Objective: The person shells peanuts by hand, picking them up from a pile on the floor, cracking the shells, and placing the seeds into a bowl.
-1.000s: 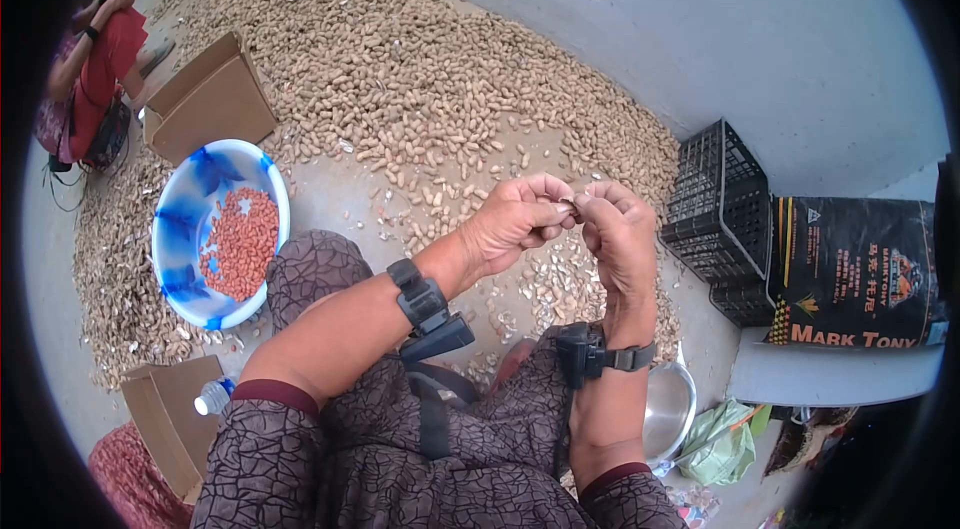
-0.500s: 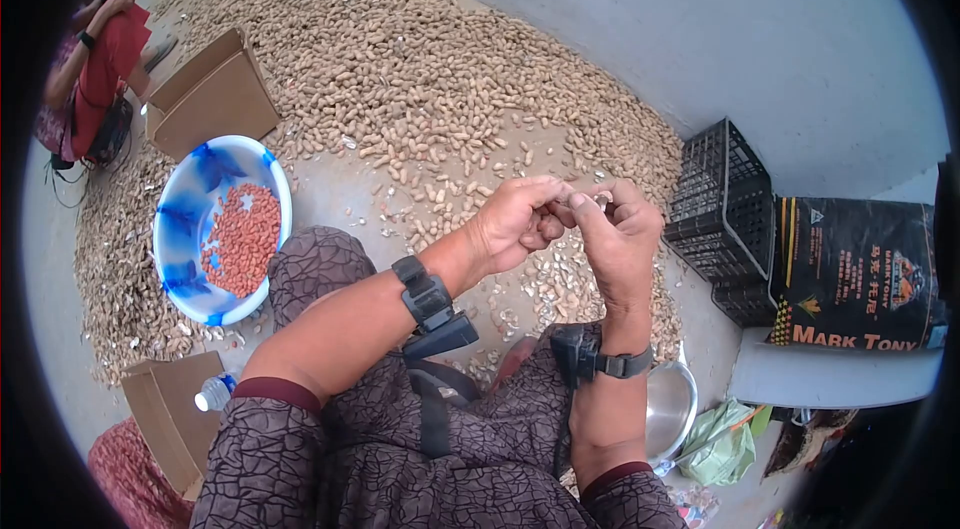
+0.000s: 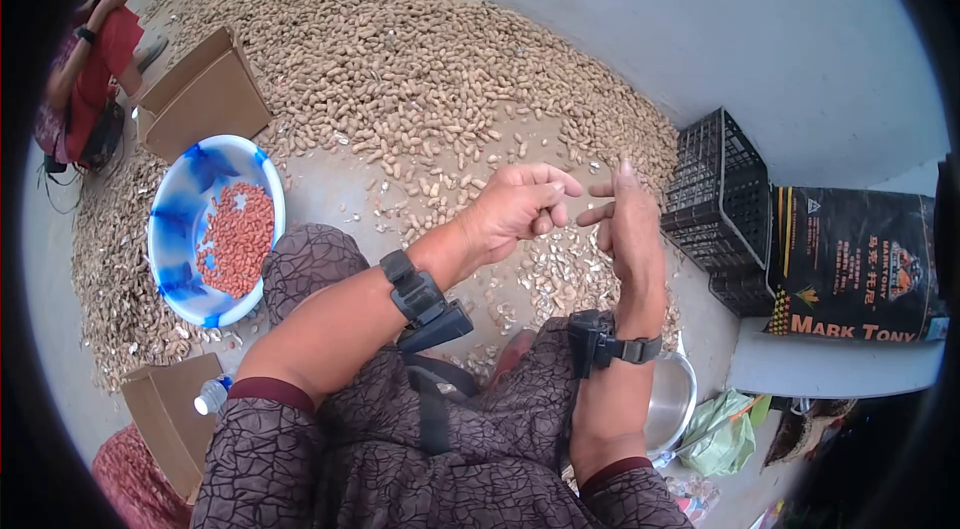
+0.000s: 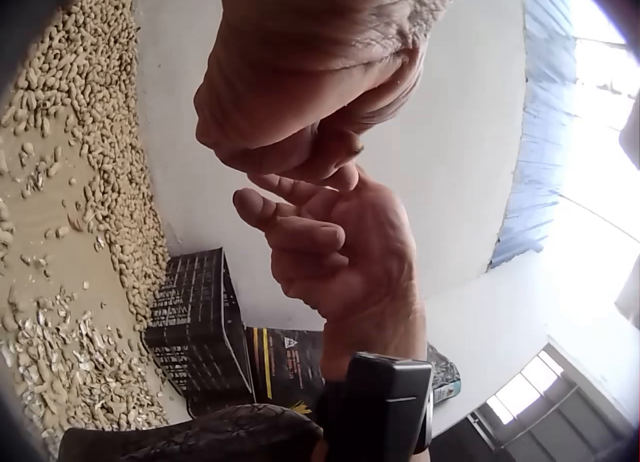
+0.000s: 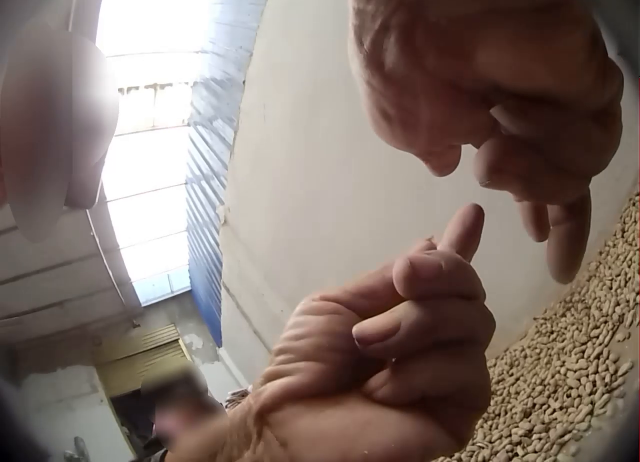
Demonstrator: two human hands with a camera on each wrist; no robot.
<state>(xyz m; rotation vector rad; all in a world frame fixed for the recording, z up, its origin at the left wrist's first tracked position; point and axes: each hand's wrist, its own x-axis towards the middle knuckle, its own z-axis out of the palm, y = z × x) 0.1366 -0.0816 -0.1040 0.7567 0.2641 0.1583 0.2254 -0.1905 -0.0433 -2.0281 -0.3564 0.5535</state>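
Observation:
In the head view my left hand (image 3: pixel 515 209) is raised over the floor, its fingers curled in toward the palm. At its thumb and forefinger a small brownish peanut bit (image 5: pixel 430 245) shows in the right wrist view; the inside of the palm is hidden. My right hand (image 3: pixel 630 214) faces it, a small gap away, with loosely spread fingers and nothing visible between them. Beneath both hands lie cracked peanut shells (image 3: pixel 560 279). Beyond them spreads a large heap of unshelled peanuts (image 3: pixel 400 59). Reddish shelled kernels (image 3: pixel 238 239) lie in a blue-and-white basin (image 3: pixel 170 219) by my left knee.
Cardboard boxes stand behind (image 3: pixel 205 94) and in front of the basin. A water bottle (image 3: pixel 212 395) lies near the front box. At right are a black crate (image 3: pixel 715 199), a black printed sack (image 3: pixel 850 264) and a metal bowl (image 3: pixel 672 404). Another person (image 3: pixel 90 79) sits at far left.
My hands were together, fingertips pinching a peanut between them. Now they have come apart; the right hand's fingers have spread, while the left hand's fingers remain curled.

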